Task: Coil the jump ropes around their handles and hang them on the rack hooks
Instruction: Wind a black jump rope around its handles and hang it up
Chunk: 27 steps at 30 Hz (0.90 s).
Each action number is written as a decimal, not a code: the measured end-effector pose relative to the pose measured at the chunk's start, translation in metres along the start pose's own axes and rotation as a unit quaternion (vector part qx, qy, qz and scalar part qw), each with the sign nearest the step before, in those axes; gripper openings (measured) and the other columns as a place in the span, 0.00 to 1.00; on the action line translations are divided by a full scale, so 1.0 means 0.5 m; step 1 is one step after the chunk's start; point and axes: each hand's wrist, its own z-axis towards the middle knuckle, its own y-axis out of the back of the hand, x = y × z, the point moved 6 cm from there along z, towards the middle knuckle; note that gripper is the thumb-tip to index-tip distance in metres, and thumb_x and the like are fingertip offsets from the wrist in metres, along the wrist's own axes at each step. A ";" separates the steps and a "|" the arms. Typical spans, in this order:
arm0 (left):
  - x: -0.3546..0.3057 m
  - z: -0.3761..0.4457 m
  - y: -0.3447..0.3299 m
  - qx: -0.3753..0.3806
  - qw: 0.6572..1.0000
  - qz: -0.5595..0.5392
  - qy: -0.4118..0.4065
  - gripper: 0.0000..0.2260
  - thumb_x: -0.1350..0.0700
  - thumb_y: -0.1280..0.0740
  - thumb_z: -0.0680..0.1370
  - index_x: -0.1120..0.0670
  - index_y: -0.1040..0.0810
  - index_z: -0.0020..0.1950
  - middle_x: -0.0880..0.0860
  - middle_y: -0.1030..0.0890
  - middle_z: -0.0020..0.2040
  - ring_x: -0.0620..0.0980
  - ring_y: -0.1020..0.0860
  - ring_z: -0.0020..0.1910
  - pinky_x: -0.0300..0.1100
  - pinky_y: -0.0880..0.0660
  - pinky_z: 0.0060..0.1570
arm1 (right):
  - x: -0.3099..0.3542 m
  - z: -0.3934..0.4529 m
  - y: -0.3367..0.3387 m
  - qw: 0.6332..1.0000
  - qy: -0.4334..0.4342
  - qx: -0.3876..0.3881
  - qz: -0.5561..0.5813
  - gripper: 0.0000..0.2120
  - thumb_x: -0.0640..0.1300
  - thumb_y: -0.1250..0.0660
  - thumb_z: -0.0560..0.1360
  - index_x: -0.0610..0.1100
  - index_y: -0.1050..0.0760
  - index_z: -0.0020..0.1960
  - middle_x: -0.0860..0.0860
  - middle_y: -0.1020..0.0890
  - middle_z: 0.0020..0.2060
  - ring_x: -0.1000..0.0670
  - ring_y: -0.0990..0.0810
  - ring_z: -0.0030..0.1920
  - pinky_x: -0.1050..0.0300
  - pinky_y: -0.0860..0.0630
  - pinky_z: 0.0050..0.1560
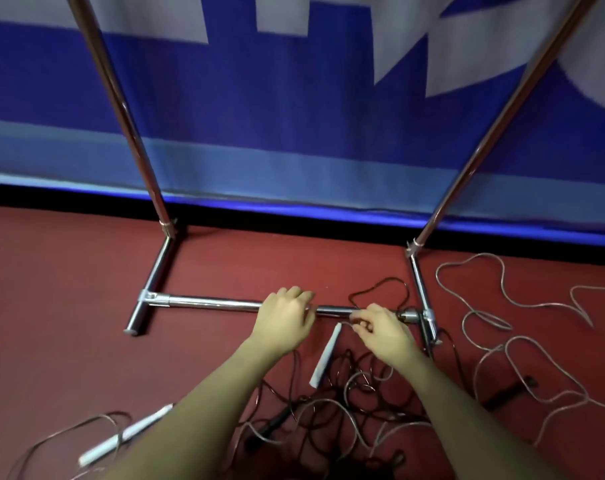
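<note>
Lying tangled, jump ropes [349,403] sprawl; right hand [380,332] pinches cord, left hand [287,318] curls, grip unclear.

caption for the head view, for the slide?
Both hands, left hand and right hand, reach to the rack's chrome base bar above tangled jump ropes on red floor.

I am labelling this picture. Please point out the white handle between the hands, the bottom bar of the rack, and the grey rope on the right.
white handle [325,358], head view, middle of its length
bottom bar [211,302], head view, bare stretch left of the hands
grey rope [481,311], head view, a loop on the floor
</note>
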 end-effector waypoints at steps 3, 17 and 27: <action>-0.007 -0.020 -0.105 0.055 0.998 0.027 -0.029 0.20 0.47 0.45 0.74 0.54 0.16 0.46 0.52 0.19 0.38 0.56 0.21 0.35 0.43 0.25 0.33 | -0.047 -0.010 -0.071 0.997 0.011 0.056 -0.060 0.17 0.45 0.37 0.78 0.53 0.26 0.66 0.53 0.26 0.55 0.50 0.29 0.62 0.57 0.31 0.60; -0.070 -0.019 -0.208 0.090 0.995 0.050 0.013 0.10 0.54 0.37 0.80 0.55 0.20 0.56 0.56 0.19 0.52 0.59 0.22 0.52 0.44 0.29 0.46 | -0.043 -0.015 -0.097 0.965 0.174 -0.138 -0.140 0.04 0.46 0.33 0.71 0.46 0.24 0.42 0.51 0.23 0.40 0.49 0.26 0.39 0.57 0.37 0.43; -0.071 0.059 0.157 0.074 0.798 -0.582 0.140 0.06 0.61 0.33 0.78 0.56 0.23 0.40 0.51 0.19 0.30 0.43 0.21 0.28 0.35 0.23 0.32 | 0.066 0.000 0.087 0.814 -0.085 0.012 0.575 0.10 0.45 0.40 0.80 0.43 0.23 0.46 0.49 0.19 0.35 0.50 0.21 0.36 0.59 0.25 0.45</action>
